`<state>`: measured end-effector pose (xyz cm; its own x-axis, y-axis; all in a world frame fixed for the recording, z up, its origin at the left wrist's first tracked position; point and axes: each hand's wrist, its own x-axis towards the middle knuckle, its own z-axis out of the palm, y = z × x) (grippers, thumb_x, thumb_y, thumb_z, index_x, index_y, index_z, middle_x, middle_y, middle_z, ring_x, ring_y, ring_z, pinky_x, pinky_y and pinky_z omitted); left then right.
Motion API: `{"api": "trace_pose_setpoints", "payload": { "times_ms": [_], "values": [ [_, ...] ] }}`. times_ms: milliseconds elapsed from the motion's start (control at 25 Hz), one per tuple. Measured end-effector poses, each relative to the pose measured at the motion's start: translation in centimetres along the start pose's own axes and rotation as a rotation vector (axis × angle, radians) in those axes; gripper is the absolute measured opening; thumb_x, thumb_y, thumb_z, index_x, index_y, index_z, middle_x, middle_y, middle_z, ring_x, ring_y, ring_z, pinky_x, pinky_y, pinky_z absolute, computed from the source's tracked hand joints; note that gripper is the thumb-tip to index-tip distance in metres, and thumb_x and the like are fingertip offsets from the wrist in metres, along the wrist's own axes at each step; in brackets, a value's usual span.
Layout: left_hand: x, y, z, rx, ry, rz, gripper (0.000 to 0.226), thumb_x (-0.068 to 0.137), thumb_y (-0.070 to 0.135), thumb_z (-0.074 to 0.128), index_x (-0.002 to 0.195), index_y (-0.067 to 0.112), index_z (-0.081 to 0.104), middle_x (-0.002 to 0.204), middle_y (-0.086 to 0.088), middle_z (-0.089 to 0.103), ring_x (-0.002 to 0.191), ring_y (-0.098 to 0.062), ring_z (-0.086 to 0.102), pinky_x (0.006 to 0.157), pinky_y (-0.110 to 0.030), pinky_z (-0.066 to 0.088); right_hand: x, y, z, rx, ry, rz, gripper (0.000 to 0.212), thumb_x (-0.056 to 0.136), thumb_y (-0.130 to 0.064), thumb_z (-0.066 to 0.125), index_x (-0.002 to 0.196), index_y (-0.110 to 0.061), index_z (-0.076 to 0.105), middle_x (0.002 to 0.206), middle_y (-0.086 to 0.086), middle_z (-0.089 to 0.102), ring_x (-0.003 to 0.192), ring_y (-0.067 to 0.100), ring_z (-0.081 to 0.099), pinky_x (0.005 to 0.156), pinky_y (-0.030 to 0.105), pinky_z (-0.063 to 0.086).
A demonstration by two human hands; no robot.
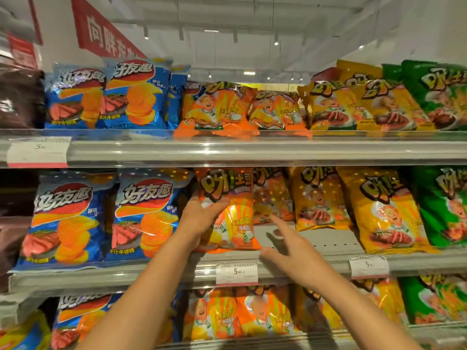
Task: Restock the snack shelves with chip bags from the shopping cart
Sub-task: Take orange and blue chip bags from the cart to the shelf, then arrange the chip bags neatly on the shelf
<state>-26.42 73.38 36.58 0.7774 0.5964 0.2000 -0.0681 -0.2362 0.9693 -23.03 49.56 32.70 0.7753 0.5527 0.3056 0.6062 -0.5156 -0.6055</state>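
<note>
So from my remote seat, the head view was pointed straight at the snack aisle, three shelves in sight. The left hand (202, 218) was on an orange chip bag (232, 210) standing upright at the front of the middle shelf (316, 238), fingers spread over the bag's left face and thumb tucked down near its lower left edge, so it was gripping the bag's side rather than just brushing it. The right hand (290, 248) was held loose just right of that bag, index finger stretched out toward the bare shelf spot beside it, thumb out to the left, the other fingers curled under, nothing in it. I couldn't tell if the fingertip actually touched the bag or the shelf. Behind that gap sat another orange bag (271, 198), farther back. Blue bags (141, 218) stood left of the held bag, yellow bags (386, 210) to the right, then green ones (444, 205) at the edge. A price tag (236, 273) hung on the shelf rail right below the held bag. The top and bottom shelves ran the same colour order. A red banner (101, 34) hung upper left.
</note>
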Motion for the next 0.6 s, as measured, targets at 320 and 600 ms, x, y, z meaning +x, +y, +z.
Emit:
{"api": "trace_pose_setpoints", "payload": {
  "times_ms": [320, 600],
  "values": [
    [-3.0, -1.4, 1.5, 0.502, 0.264, 0.446, 0.071, 0.094, 0.030, 0.068, 0.153, 0.012, 0.033, 0.150, -0.020, 0.035, 0.139, -0.036, 0.036, 0.114, -0.046, 0.036, 1.7, -0.6, 3.8, -0.239, -0.110, -0.128, 0.079, 0.090, -0.069, 0.047, 0.156, -0.050, 0.008, 0.159, -0.014, 0.037, 0.144, 0.015, 0.035, 0.110, 0.041, 0.027],
    [-5.4, -3.5, 3.9, 0.878, 0.181, 0.573, 0.054, 0.097, 0.025, 0.061, 0.149, 0.018, 0.047, 0.158, -0.017, 0.036, 0.151, -0.041, 0.019, 0.119, -0.062, 0.017, -1.0, 0.7, 4.1, -0.202, 0.092, -0.284, 0.074, 0.094, -0.044, 0.059, 0.158, -0.032, 0.024, 0.153, -0.003, 0.043, 0.143, 0.014, 0.033, 0.118, 0.036, 0.025]
  ]
}}
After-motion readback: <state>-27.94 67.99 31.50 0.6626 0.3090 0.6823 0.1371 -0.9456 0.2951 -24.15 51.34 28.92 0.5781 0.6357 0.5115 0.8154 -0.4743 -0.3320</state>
